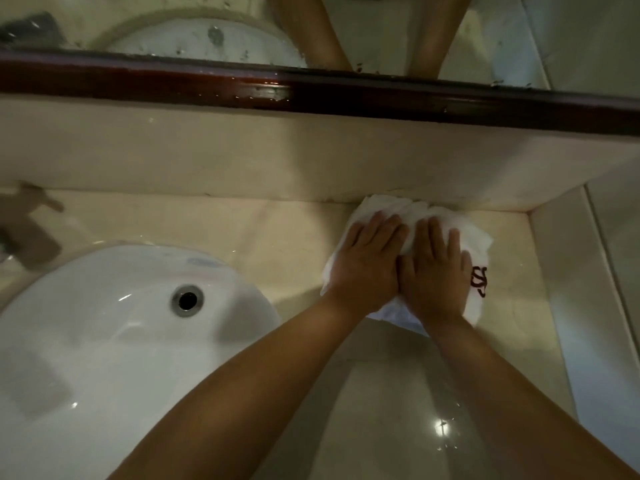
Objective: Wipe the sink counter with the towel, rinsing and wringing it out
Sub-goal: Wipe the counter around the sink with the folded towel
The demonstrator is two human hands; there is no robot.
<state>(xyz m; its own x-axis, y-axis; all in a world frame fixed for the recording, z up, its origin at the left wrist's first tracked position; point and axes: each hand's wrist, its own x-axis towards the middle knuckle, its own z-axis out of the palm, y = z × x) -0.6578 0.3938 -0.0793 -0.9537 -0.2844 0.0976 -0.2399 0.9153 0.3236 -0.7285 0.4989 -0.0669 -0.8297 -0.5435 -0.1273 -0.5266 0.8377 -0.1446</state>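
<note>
hands: left hand (363, 261) and right hand (434, 271) were flat, fingers spread, pressing the crumpled white cloth towel (479, 237)
spot: right of the white oval sink basin (104, 341)
tip: I'd keep even pressure into that back corner

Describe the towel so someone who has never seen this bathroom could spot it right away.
Start at the white sink basin and move right along the beige counter to its back corner. The towel lies crumpled there, touching the backsplash, pressed flat under the left hand and right hand. It is the only cloth, white with dark red lettering.
</note>
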